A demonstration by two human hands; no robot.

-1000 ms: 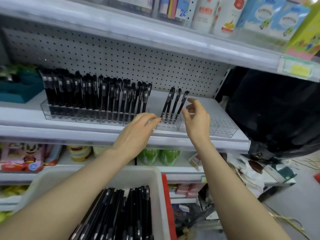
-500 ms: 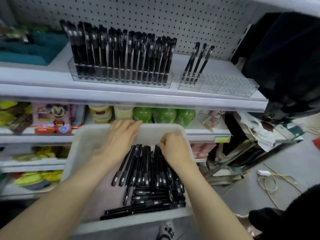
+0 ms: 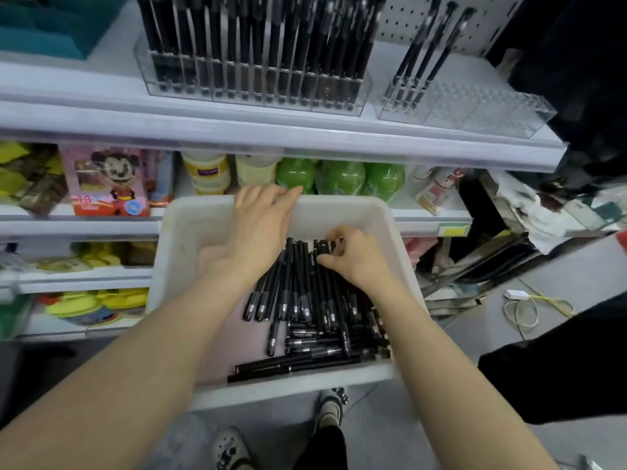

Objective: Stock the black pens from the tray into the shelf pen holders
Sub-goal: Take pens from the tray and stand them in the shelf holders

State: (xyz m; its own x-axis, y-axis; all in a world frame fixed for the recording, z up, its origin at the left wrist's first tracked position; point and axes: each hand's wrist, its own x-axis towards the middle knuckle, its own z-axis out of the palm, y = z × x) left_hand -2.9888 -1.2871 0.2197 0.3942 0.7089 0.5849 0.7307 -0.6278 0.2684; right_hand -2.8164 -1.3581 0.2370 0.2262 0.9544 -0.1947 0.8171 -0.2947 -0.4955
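Two-handed digging through black pens (image 3: 305, 300) in white tray (image 3: 190, 232): pinching a few w/ fingers of R hand (image 3: 356, 262), laying L hand (image 3: 261, 225) flat, fingers straight. Best aligning caps before lifting to near-empty pen holder (image 3: 475, 106).

Your tray (image 3: 183, 232) holds the pens (image 3: 302, 300), heaped toward its right side. Behind and above it, on the shelf (image 3: 101, 120), a full holder (image 3: 251, 89) stands left of a second holder (image 3: 481, 110), which has pens only at its left end.

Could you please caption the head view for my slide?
Right hand grips black pens in the white tray; left hand lies at its far rim.
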